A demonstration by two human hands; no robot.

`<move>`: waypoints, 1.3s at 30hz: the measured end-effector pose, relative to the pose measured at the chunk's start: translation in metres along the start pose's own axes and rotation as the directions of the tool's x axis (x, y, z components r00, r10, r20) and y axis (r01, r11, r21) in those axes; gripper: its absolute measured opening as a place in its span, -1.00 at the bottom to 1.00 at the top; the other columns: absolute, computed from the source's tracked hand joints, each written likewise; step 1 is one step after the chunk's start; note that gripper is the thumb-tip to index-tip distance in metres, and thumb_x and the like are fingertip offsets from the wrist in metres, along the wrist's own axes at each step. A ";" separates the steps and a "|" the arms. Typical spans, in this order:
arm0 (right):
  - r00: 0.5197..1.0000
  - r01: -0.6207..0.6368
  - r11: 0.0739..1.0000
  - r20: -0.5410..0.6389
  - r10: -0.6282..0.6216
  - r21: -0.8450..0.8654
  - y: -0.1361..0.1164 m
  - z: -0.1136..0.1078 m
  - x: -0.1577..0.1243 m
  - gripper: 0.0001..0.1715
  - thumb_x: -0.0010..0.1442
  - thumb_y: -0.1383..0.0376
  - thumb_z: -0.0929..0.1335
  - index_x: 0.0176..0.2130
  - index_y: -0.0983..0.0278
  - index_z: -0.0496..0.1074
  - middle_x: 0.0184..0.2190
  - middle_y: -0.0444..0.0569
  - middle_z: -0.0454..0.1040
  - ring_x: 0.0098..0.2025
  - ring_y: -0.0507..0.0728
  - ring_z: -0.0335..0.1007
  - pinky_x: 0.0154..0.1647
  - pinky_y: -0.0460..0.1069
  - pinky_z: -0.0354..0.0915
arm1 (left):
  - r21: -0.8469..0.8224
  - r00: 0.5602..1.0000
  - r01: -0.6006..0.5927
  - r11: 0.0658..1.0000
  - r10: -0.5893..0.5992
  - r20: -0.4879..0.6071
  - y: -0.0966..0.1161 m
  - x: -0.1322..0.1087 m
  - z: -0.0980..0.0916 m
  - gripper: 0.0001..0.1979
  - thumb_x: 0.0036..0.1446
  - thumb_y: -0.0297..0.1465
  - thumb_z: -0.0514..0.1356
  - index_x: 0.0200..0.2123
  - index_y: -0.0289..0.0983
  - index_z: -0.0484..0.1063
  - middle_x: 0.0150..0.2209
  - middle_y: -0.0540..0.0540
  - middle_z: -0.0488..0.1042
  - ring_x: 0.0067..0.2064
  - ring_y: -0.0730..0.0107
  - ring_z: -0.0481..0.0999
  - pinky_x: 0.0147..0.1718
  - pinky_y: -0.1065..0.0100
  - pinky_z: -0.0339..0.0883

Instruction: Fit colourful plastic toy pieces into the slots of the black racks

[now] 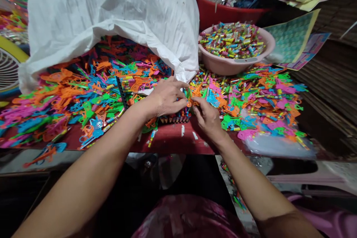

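Observation:
A black toothed rack (178, 119) filled with small colourful sticks lies at the front of the red table (167, 139). Over it my left hand (167, 97) reaches with bent fingers, its thumb and forefinger around something mostly hidden. Close to its right end, my right hand (206, 117) is closed in a pinch. Between the two hands' fingertips shows a small orange plastic piece (189, 103). Loose plastic toys (231, 100) in orange, pink, green and blue surround both hands. A black bar (121, 93) stands up left of my left hand.
A large white sack (117, 0) spills a heap of plastic toys (64, 89) across the left side. A pink basin (223, 63) holds many small wrapped tubes, with a red tub (227, 13) behind. Clear plastic bags (279, 147) lie right; a fan (9, 67) stands left.

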State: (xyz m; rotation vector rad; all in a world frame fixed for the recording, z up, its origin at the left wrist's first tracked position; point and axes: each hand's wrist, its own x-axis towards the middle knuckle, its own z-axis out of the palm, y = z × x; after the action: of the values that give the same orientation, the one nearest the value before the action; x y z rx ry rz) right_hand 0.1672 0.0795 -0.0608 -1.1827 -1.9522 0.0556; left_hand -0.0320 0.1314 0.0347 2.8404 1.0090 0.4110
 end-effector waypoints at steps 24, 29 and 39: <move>0.981 -0.178 0.980 -0.057 0.184 0.093 -0.013 0.003 0.007 -0.74 0.36 0.22 0.22 0.01 0.18 0.34 -0.33 -0.07 0.46 -0.34 0.13 0.40 -0.33 0.03 0.28 | -0.018 0.999 -0.015 1.000 0.015 -0.040 -0.005 0.002 0.009 -0.63 0.22 -0.26 0.03 -0.29 -0.22 0.65 0.17 -0.11 0.44 0.08 0.06 0.34 0.05 0.01 0.13; 0.989 -0.134 0.991 -0.057 0.135 0.026 -0.013 0.004 0.007 -0.75 0.36 0.26 0.22 0.01 0.20 0.33 -0.28 -0.05 0.47 -0.31 0.12 0.42 -0.33 0.01 0.28 | -0.027 1.000 -0.006 1.000 0.005 -0.031 -0.005 0.002 0.009 -0.63 0.22 -0.28 0.04 -0.29 -0.24 0.65 0.19 -0.14 0.43 0.10 0.04 0.32 0.05 0.00 0.12; 0.999 0.018 0.995 0.034 -0.015 -0.096 -0.012 -0.007 0.016 -0.78 0.33 0.32 0.24 -0.03 0.20 0.35 -0.31 -0.07 0.47 -0.34 0.11 0.41 -0.30 -0.02 0.27 | -0.039 0.996 -0.022 0.999 0.019 -0.092 -0.009 0.002 0.015 -0.64 0.20 -0.29 0.04 -0.32 -0.26 0.64 0.15 -0.16 0.46 0.06 0.04 0.33 -0.02 0.02 0.15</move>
State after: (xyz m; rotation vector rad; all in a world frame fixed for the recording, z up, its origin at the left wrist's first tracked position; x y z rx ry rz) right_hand 0.1601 0.0824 -0.0416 -1.2354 -2.0130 -0.0278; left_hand -0.0318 0.1392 0.0194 2.8222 0.9762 0.5622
